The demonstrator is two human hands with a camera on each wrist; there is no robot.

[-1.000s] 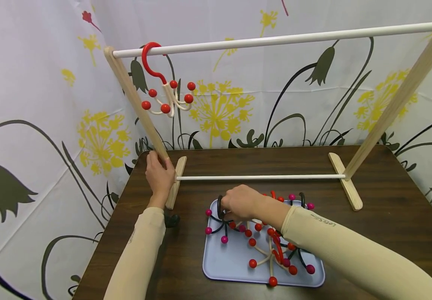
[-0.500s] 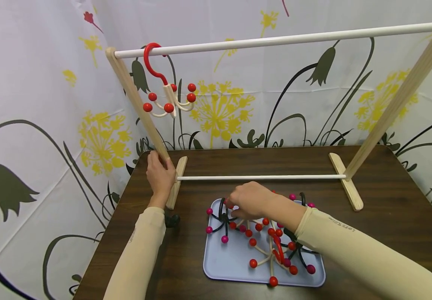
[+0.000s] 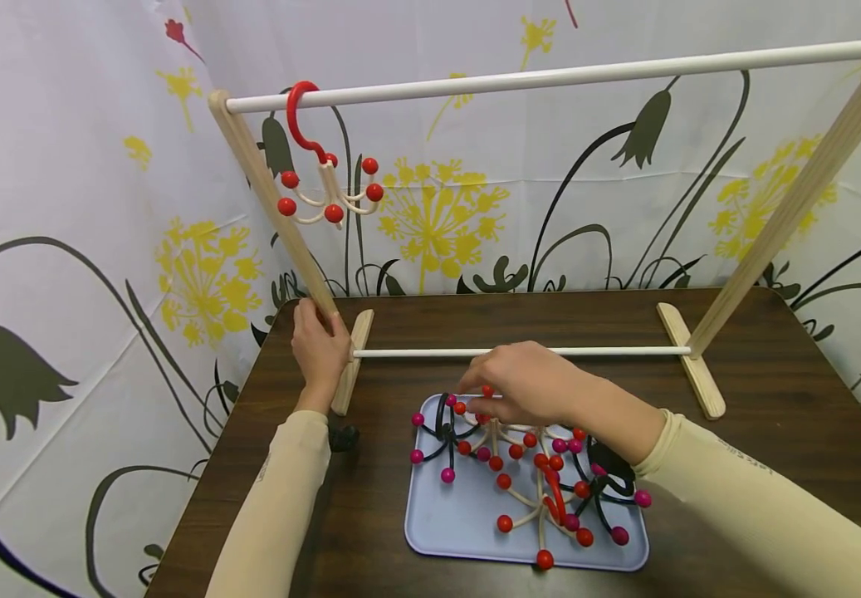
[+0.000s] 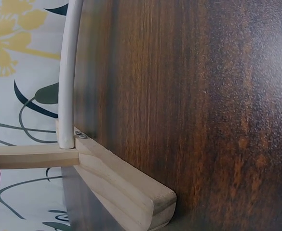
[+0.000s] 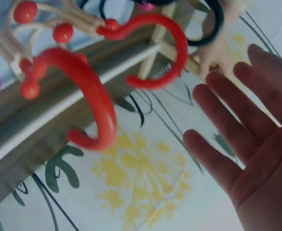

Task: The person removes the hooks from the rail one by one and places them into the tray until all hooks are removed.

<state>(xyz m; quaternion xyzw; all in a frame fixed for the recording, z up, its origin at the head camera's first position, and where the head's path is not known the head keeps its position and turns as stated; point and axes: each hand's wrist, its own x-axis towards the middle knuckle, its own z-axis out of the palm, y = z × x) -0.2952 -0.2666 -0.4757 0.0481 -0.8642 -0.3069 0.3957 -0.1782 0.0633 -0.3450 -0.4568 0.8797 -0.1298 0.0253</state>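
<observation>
Your left hand (image 3: 320,350) gripped rack post (image 3: 281,218) at desk (image 3: 774,399) edge. Your right hand (image 3: 525,386) hovered, fingers (image 5: 227,139) spread, holding nothing, over tangled hooks (image 3: 527,465) on tray (image 3: 467,519).

Low rail (image 3: 520,352) crossed just behind the tray (image 3: 445,519), barring a low reach back. Hook tangle (image 3: 535,465) crowded the tray. Top rod (image 3: 550,79) lay free right of hung hook (image 3: 303,116).

tray (image 3: 437,523): pale blue | table (image 3: 774,432): dark brown woodgrain | hooks (image 3: 542,486): red, seemingly cream
</observation>
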